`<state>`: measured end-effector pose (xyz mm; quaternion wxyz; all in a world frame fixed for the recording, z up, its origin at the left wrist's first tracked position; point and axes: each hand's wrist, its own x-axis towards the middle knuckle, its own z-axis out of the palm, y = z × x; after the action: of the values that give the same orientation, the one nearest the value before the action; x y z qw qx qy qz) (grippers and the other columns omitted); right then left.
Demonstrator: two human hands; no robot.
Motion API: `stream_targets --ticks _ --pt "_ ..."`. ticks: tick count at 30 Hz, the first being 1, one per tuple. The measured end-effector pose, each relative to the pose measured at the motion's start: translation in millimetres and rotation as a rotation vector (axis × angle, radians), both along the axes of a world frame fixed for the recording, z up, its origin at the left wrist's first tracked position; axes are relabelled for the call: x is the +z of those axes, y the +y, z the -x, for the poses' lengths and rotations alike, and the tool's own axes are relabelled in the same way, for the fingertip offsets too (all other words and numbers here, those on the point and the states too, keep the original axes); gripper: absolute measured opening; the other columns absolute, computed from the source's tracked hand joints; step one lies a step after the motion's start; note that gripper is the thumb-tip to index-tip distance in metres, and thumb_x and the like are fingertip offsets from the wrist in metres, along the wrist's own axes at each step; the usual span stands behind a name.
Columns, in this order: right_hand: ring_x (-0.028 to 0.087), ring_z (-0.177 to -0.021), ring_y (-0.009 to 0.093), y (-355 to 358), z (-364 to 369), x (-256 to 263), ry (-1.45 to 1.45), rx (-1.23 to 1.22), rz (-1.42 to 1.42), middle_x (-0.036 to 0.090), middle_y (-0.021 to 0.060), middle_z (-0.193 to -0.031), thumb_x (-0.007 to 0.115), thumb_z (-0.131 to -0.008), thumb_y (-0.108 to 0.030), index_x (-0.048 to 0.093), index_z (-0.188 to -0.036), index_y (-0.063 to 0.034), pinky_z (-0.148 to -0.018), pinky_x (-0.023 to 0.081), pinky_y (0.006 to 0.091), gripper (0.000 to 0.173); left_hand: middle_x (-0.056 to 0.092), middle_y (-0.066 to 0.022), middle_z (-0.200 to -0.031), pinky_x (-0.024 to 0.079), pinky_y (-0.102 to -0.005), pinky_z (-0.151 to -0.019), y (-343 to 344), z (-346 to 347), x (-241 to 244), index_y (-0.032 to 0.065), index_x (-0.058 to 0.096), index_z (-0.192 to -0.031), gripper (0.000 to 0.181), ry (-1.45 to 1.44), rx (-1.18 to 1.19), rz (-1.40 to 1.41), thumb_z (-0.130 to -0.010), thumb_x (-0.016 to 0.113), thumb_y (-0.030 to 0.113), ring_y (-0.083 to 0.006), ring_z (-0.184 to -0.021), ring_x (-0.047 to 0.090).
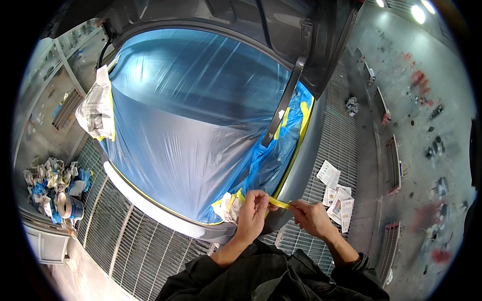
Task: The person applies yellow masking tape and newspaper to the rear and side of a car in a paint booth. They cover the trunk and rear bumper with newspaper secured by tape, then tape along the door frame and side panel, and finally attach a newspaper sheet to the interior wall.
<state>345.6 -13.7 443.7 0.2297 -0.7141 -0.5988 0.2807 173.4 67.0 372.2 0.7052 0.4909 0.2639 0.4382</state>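
A short strip of yellow masking tape (279,203) is stretched between my two hands at the near right corner of a car. My left hand (254,214) pinches its left end, beside a taped newspaper piece (228,207) at the corner. At the tape's right end, my right hand (310,218) grips it between thumb and fingers. Blue translucent masking film (180,150) covers the car's opening beneath the raised dark panel (226,19). Yellow tape (297,150) runs along the film's right edge, next to the grey body panel (307,158). Another newspaper piece (98,109) is taped at the left.
A dark strut (282,103) slants down over the film. Metal floor grating (147,248) surrounds the car. Loose newspaper sheets (340,203) lie on the grating at right. Crumpled paper and film (52,177) are heaped at left beside a bucket (70,206).
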Motion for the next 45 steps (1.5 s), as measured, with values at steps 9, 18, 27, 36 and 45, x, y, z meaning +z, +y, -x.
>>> stream_targets --ticks 9,18,27,36,45 --pt "0.052 -0.046 0.009 1.4 -20.7 -34.5 0.691 -0.693 -0.112 0.060 0.0067 -0.060 0.057 -0.090 -0.010 0.069 -0.091 0.0014 -0.041 0.040 0.0240 0.017 0.060 -0.0078 -0.090 0.051 -0.0277 -0.076 13.1 0.8 -13.3 0.0027 0.047 -0.100 0.020 -0.052 0.107 0.070 -0.106 0.046 0.022 -0.0113 -0.076 0.057" --pt "0.044 -0.039 0.008 -29.9 -51.7 -50.5 0.770 -0.816 -0.224 0.059 0.0046 -0.059 0.054 -0.096 -0.012 0.070 -0.091 -0.0004 -0.036 0.030 0.0215 0.020 0.059 -0.0072 -0.092 0.053 -0.0295 -0.081 134.4 17.1 -68.2 0.0000 0.047 -0.113 0.043 0.108 -0.040 0.248 -0.081 0.076 -0.001 -0.0172 -0.089 0.062" --pt "0.044 -0.040 0.008 -41.6 -54.2 -52.2 0.756 -0.834 -0.232 0.058 0.0045 -0.059 0.054 -0.095 -0.013 0.070 -0.091 -0.0013 -0.037 0.030 0.0221 0.020 0.059 -0.0061 -0.090 0.050 -0.0280 -0.073 134.0 -18.1 -107.9 0.0014 0.048 -0.106 0.051 0.266 0.027 0.256 -0.069 0.082 -0.005 -0.0139 -0.083 0.059" --pt "0.046 -0.042 0.008 -48.9 -56.0 -55.1 0.729 -0.815 -0.233 0.058 0.0025 -0.060 0.055 -0.096 -0.014 0.070 -0.092 -0.0019 -0.040 0.033 0.0215 0.020 0.066 -0.0087 -0.085 0.051 -0.0288 -0.072 121.7 -20.9 -116.3 -0.0001 0.052 -0.102 0.045 0.443 0.216 0.137 -0.072 0.084 0.005 -0.0159 -0.076 0.063" --pt "0.047 -0.044 0.008 -45.1 -49.1 -55.9 0.735 -0.774 -0.203 0.059 0.0027 -0.062 0.054 -0.097 -0.014 0.069 -0.093 -0.0019 -0.041 0.034 0.0213 0.020 0.065 -0.0087 -0.083 0.049 -0.0305 -0.070 127.6 -28.6 -114.3 -0.0004 0.053 -0.096 0.035 0.518 0.166 0.123 -0.074 0.081 0.004 -0.0154 -0.077 0.062"
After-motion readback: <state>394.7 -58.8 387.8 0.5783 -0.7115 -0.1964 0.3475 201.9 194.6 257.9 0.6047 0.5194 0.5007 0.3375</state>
